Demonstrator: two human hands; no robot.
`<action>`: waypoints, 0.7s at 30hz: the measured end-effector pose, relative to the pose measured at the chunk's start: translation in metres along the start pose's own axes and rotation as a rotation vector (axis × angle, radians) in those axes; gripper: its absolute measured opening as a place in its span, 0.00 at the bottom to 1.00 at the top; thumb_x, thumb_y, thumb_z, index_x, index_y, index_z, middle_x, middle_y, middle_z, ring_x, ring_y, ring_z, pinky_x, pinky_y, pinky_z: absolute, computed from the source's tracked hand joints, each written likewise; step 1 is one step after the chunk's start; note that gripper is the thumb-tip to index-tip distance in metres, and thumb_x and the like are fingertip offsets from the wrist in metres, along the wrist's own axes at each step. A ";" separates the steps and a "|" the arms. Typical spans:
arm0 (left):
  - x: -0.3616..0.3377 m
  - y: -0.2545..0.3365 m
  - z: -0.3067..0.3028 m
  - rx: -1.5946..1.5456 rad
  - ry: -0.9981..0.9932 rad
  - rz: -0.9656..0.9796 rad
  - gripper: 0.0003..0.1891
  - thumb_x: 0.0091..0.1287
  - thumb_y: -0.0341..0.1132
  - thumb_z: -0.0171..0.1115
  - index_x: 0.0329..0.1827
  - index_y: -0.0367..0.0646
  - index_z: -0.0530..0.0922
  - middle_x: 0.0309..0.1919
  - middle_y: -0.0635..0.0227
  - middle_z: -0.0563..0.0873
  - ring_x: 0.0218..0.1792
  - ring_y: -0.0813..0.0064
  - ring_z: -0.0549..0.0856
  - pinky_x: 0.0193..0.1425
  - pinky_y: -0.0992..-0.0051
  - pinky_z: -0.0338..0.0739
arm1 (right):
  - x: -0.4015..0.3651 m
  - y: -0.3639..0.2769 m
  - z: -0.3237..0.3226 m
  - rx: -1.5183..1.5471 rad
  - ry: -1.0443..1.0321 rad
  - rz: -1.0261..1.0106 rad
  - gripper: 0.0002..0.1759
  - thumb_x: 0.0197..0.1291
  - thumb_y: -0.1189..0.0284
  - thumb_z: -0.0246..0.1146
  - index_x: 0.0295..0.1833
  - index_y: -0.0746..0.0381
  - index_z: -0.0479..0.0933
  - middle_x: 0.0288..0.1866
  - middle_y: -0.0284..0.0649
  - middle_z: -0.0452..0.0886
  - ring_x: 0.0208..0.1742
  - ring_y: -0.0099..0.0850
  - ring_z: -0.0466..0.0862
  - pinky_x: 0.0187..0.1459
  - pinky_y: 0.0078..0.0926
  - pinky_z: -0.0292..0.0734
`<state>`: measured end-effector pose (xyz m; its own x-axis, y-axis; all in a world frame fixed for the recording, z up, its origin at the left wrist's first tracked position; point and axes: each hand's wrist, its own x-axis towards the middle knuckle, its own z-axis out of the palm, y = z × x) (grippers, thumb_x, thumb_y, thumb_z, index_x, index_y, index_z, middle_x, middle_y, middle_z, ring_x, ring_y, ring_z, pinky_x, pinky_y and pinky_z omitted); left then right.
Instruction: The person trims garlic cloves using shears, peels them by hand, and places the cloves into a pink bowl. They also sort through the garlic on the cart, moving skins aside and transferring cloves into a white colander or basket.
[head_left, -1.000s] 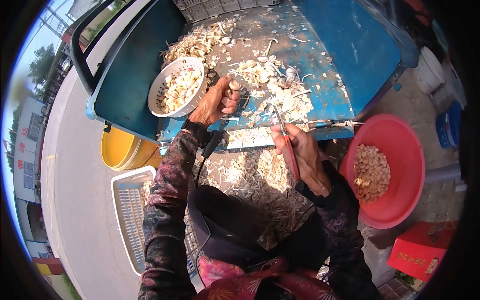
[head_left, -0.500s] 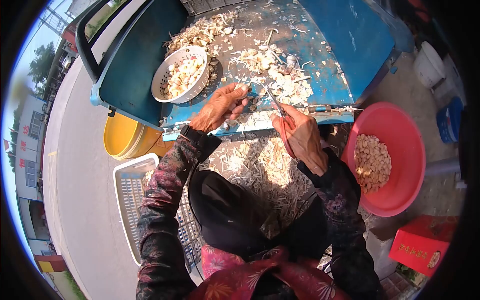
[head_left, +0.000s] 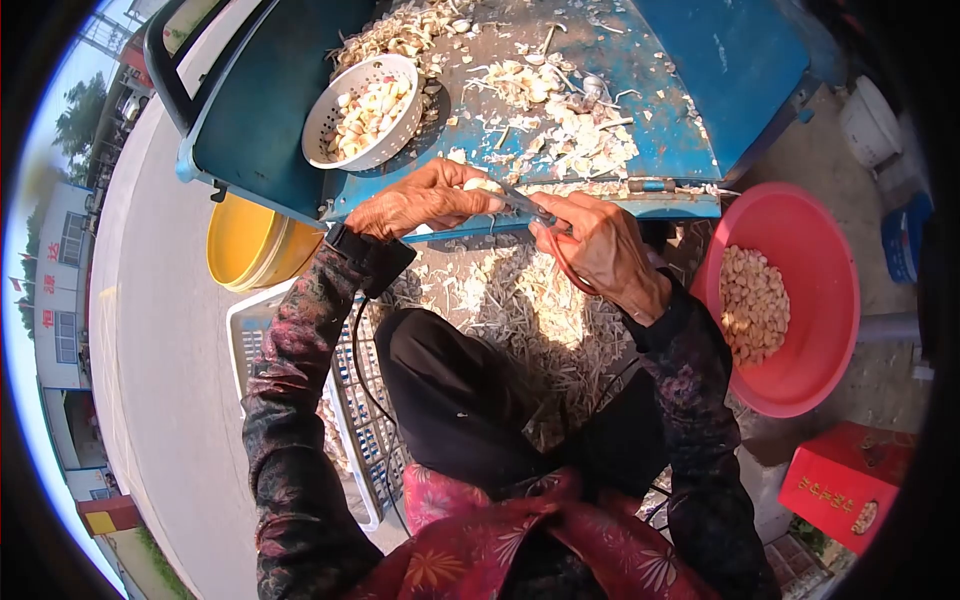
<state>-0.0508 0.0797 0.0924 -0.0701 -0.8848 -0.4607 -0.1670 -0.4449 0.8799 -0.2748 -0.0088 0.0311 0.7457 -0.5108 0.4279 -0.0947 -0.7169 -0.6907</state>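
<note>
My left hand [head_left: 420, 202] pinches a pale garlic clove [head_left: 482, 185] between thumb and fingers, just over the front edge of the blue cart bed [head_left: 655, 110]. In my right hand [head_left: 605, 248] is a pair of scissors [head_left: 524, 204] with red handles, its blades pointing left and meeting the clove at my left fingertips. Beyond my left hand, a white colander [head_left: 392, 143] holds peeled garlic cloves [head_left: 365, 118]. Papery garlic skins and stalks [head_left: 590, 140] lie scattered on the bed beyond both hands.
At right stands a pink basin [head_left: 825, 300] with many cloves [head_left: 755, 305] in it. A red box [head_left: 840, 485] sits below it. Left of my knees are a yellow bucket [head_left: 237, 245] and a white plastic crate [head_left: 365, 480]. Garlic waste [head_left: 520, 300] covers the ground under the cart edge.
My hands have come together: the scissor blades, earlier apart from my left fingers, now meet the clove there. The cart and colander sit slightly higher in view.
</note>
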 end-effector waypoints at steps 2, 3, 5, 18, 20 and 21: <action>-0.004 0.007 0.003 0.174 0.002 0.011 0.11 0.65 0.43 0.66 0.40 0.45 0.84 0.16 0.87 0.66 0.18 0.91 0.61 0.21 0.83 0.52 | 0.001 0.000 0.002 0.008 0.001 -0.017 0.19 0.54 0.69 0.68 0.52 0.62 0.80 0.32 0.48 0.81 0.29 0.43 0.82 0.30 0.35 0.77; -0.006 0.008 0.001 0.171 0.002 0.010 0.11 0.65 0.43 0.66 0.40 0.45 0.84 0.16 0.87 0.66 0.18 0.91 0.61 0.21 0.83 0.52 | 0.001 0.001 0.003 0.017 0.003 -0.034 0.18 0.54 0.70 0.68 0.52 0.62 0.80 0.32 0.48 0.81 0.29 0.44 0.82 0.31 0.35 0.77; -0.009 0.008 -0.002 0.113 0.006 -0.018 0.16 0.62 0.42 0.70 0.45 0.41 0.83 0.19 0.87 0.71 0.20 0.93 0.63 0.24 0.85 0.54 | 0.001 -0.002 0.001 0.019 -0.018 -0.020 0.18 0.55 0.70 0.67 0.52 0.63 0.80 0.33 0.48 0.82 0.30 0.42 0.83 0.31 0.33 0.77; -0.009 -0.012 -0.004 0.060 0.008 -0.038 0.14 0.64 0.46 0.67 0.40 0.45 0.83 0.19 0.86 0.70 0.20 0.91 0.61 0.23 0.83 0.53 | -0.004 -0.020 0.010 0.188 -0.205 0.267 0.11 0.58 0.67 0.64 0.35 0.66 0.77 0.17 0.47 0.70 0.18 0.30 0.72 0.23 0.32 0.66; -0.010 -0.011 0.000 0.085 0.021 -0.014 0.13 0.65 0.46 0.66 0.40 0.45 0.82 0.18 0.86 0.69 0.19 0.92 0.60 0.22 0.83 0.51 | -0.003 -0.020 0.010 0.296 -0.216 0.379 0.12 0.59 0.66 0.64 0.33 0.66 0.77 0.16 0.42 0.71 0.17 0.27 0.71 0.22 0.29 0.65; -0.010 -0.010 0.002 0.111 0.036 0.009 0.13 0.66 0.46 0.65 0.40 0.45 0.82 0.18 0.86 0.68 0.19 0.92 0.59 0.22 0.83 0.50 | -0.001 -0.019 0.010 0.406 -0.227 0.490 0.14 0.61 0.65 0.64 0.31 0.66 0.77 0.16 0.38 0.72 0.16 0.24 0.71 0.21 0.26 0.64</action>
<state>-0.0508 0.0937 0.0881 -0.0371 -0.8940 -0.4466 -0.2745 -0.4206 0.8647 -0.2676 0.0103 0.0384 0.8038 -0.5876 -0.0927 -0.2348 -0.1702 -0.9570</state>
